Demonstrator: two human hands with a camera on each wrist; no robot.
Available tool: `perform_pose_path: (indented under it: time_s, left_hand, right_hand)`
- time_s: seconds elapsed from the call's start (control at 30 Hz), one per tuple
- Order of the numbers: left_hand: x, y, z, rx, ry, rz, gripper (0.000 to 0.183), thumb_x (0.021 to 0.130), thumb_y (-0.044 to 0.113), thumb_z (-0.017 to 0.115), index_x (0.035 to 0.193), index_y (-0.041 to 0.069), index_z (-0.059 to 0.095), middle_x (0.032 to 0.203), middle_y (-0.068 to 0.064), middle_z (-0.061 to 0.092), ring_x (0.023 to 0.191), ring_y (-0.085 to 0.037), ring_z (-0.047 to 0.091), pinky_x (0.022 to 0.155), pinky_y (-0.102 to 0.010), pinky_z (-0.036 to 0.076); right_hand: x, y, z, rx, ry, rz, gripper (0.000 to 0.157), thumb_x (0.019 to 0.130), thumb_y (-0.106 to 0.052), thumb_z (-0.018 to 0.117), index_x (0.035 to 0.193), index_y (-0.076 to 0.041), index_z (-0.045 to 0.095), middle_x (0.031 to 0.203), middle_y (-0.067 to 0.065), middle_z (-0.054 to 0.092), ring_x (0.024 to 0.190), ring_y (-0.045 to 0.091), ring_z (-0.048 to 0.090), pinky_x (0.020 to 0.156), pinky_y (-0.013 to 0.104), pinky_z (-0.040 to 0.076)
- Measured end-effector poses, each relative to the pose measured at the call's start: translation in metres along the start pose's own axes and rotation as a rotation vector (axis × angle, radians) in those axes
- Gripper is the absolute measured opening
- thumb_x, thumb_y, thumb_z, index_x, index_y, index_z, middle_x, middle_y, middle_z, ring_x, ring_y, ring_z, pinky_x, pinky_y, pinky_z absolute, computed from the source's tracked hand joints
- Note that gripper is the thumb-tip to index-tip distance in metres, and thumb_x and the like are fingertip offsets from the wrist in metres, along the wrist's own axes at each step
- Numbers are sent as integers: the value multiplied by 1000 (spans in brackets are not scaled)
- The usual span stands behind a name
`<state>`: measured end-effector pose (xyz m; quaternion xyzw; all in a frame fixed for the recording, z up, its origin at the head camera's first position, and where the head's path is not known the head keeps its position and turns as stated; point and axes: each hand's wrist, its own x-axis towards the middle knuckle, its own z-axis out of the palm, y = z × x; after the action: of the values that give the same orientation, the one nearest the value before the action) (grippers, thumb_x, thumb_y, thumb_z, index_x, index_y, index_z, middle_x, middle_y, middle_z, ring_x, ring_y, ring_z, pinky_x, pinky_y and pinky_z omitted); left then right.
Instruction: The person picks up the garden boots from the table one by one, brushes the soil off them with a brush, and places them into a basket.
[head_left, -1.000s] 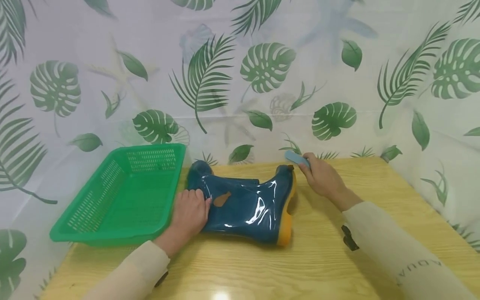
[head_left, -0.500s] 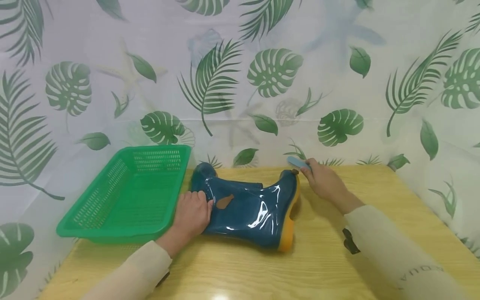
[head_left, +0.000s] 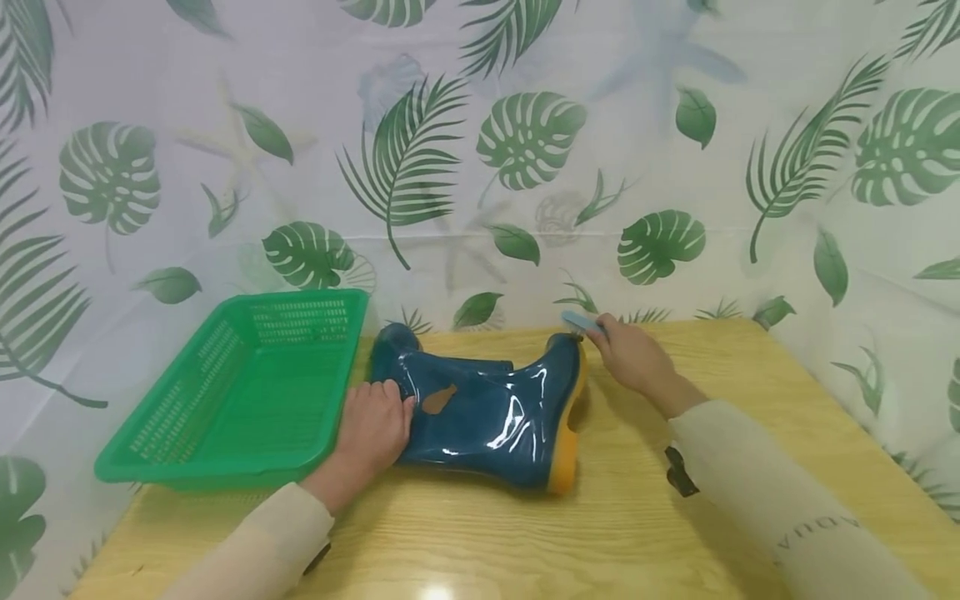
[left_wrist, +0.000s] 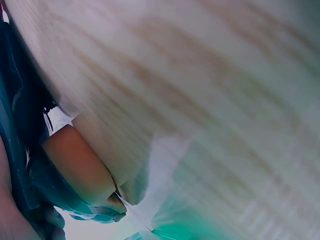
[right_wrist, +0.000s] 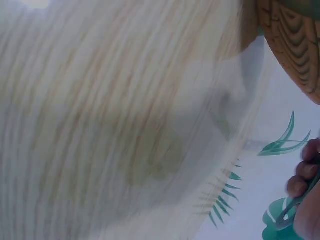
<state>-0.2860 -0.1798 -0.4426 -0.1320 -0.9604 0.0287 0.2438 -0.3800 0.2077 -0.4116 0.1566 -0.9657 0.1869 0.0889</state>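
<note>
On the table [head_left: 465, 542] the front boot [head_left: 480, 433], glossy and dark blue, lay on its side left of the middle, toe toward the far edge and yellow sole [head_left: 564, 471] facing the right edge. The left hand [head_left: 372, 427] had its fingers clamped over the shaft end, on the side nearest the left edge. The right hand [head_left: 633, 354] gripped the light blue handle of a brush [head_left: 581, 322], whose head hung over the toe, near the far edge. The bristles seemed to meet a small dark mark [head_left: 577, 337] at the toe's tip, though it was too small to be sure of contact. Doing this stroke well seemed to call for a firm hold on the shaft, since a hollow boot could roll, and for short strokes with the bristles square to the curved rubber.

Around this work, a leaf-printed cloth [head_left: 525, 208] hung close behind the far edge, so long strokes that way could have caught it. The green basket [head_left: 225, 477] stood at the left edge, its rim just beside the left hand and limiting room there. A second boot [head_left: 395, 340] lay behind the first, pointing the other way and partly hidden. A brown patch [head_left: 438, 399] marked the front boot's shaft; whether dirt or print, I could not tell.
</note>
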Motion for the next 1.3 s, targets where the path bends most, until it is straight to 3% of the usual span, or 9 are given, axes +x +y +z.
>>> perform_pose_path:
  time_s: [0.27,0.43,0.63,0.73,1.0,1.13,1.3]
  left_hand:
    - [5,-4,1,-22,23,-15,37,101,29,55,76,3,48,64,-10,46,66,-31,50,64,-41,40]
    - [8,-3,0,-20,29,-11,37,101,30,54,76,3,48,64,-10,45,65,-31,50,64,-41,40]
    - [12,-4,-3,-24,40,-15,37,102,29,54,77,3,49,63,-9,45,64,-30,49,64,-41,39]
    - [13,-6,-3,-26,40,-17,37,101,29,54,76,3,49,62,-9,44,64,-30,49,63,-41,40]
    - [14,-12,-4,-8,42,-13,38,101,29,55,75,3,48,61,-8,43,61,-28,48,61,-39,39]
    - [12,-12,-4,-2,50,-11,38,101,28,55,74,3,48,61,-8,42,60,-27,47,61,-39,39]
    - [2,-1,1,-17,31,-7,36,101,28,55,74,3,48,61,-7,42,61,-27,48,62,-40,39]
  right_hand:
    - [5,-4,3,-29,58,-105,42,109,-33,37,134,-1,48,91,13,63,80,30,59,73,48,49]
    - [10,-1,1,-20,71,-52,46,109,-35,39,136,1,48,83,12,60,74,29,57,69,47,48]
    - [12,4,-6,-58,74,-5,44,110,-38,33,121,0,52,80,13,60,69,27,56,62,44,46]
    - [12,3,-9,-50,80,14,47,110,-39,29,121,1,50,81,14,60,66,27,56,59,41,45]
    - [17,-8,-5,-30,167,-49,40,109,-37,35,116,-2,52,74,9,56,63,26,53,59,41,44]
    - [12,-7,-2,-24,187,-66,38,109,-32,39,116,3,52,74,11,56,63,25,53,59,41,44]
    - [-9,3,4,-20,168,-35,45,109,-33,39,124,8,50,81,13,60,66,24,54,61,40,46]
